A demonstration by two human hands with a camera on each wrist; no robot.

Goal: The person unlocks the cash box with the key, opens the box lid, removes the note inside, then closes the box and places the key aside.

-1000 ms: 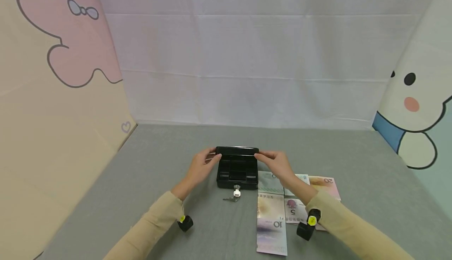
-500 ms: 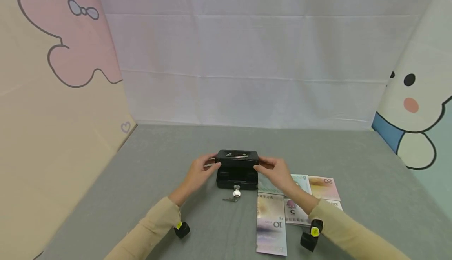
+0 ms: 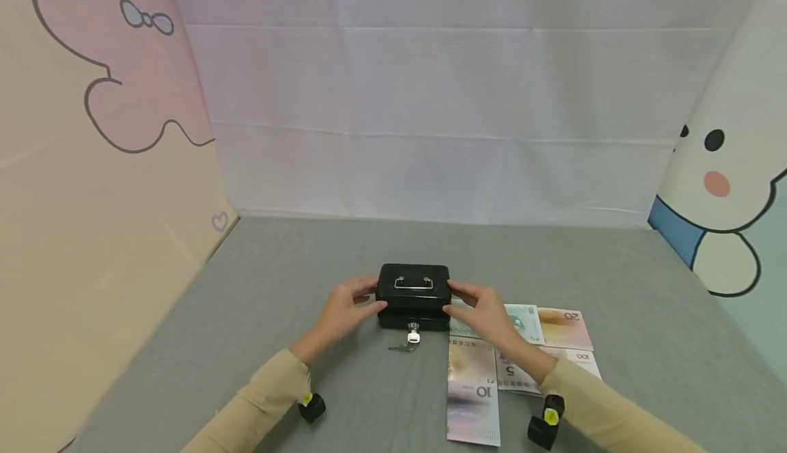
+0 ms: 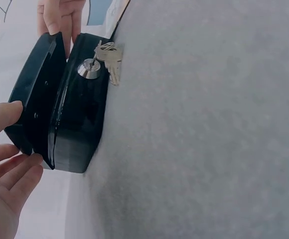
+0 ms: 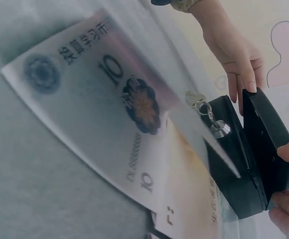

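A black metal cash box [image 3: 399, 320] stands on the grey table, its lid [image 3: 393, 272] lowered most of the way. A gap between lid and body shows in the left wrist view. My left hand [image 3: 339, 313] holds the lid's left end, thumb at the front corner and fingers behind. At the other end my right hand [image 3: 487, 313] grips the lid the same way. A wire handle [image 3: 413, 287] lies on top of the lid. Out of the front lock [image 4: 89, 69] sticks a key, with more keys [image 4: 112, 62] hanging from its ring. The inside of the box is hidden in the head view.
Several paper notes lie right of the box: a purple 10 note [image 3: 473, 415] nearest, a 20 note [image 3: 565, 326] farther right, others partly under my right forearm. A white cloth [image 3: 430, 98] hangs behind the table, with cartoon-printed panels [image 3: 123, 234] at both sides.
The lid has swung forward and down from nearly upright, with both hands following it lower. Its top and handle now face up in the head view. Box, keys and notes stay put.
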